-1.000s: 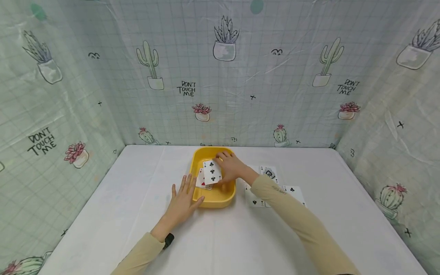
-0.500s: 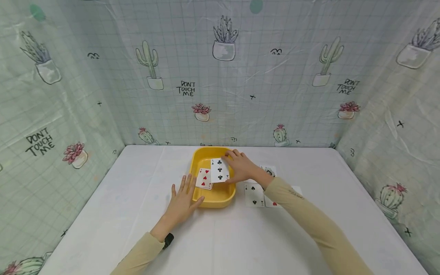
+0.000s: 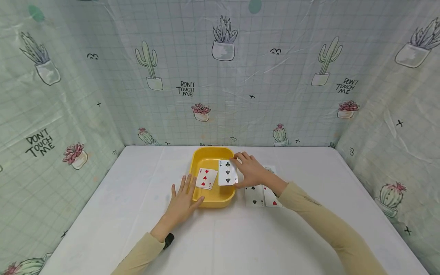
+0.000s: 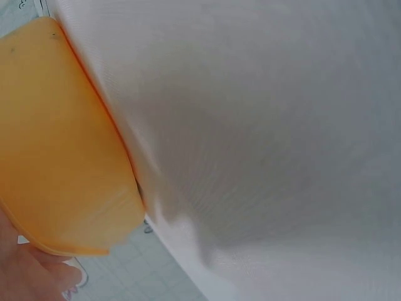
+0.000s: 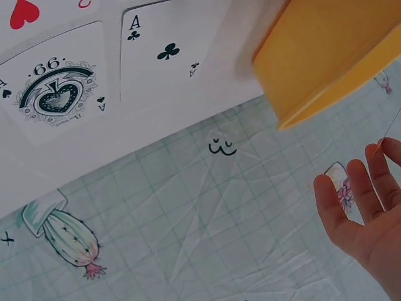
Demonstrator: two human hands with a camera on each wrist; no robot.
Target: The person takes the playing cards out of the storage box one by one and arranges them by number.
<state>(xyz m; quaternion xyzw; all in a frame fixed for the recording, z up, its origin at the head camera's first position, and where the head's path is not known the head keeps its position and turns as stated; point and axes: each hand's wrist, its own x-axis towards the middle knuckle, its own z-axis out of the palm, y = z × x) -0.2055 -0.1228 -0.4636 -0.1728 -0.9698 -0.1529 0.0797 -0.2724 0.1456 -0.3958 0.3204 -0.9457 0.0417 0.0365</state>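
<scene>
My right hand pinches a three of clubs by its right edge, holding it face up over the right part of a yellow plastic bin. In the right wrist view only a thin edge of that card shows at the fingertips. My left hand lies against the bin's left rim with its fingers straight and spread. Inside the bin a three of hearts rests face up, with at least one more card edge showing under it.
Right of the bin, face-up cards lie on the white table: a two of spades, a heart card, an ace of spades and an ace of clubs. My right arm covers part of them. A patterned cloth surrounds the table.
My right hand has moved right with the three of clubs, away from the three of hearts, which is now uncovered. The left hand has stayed at the bin's rim.
</scene>
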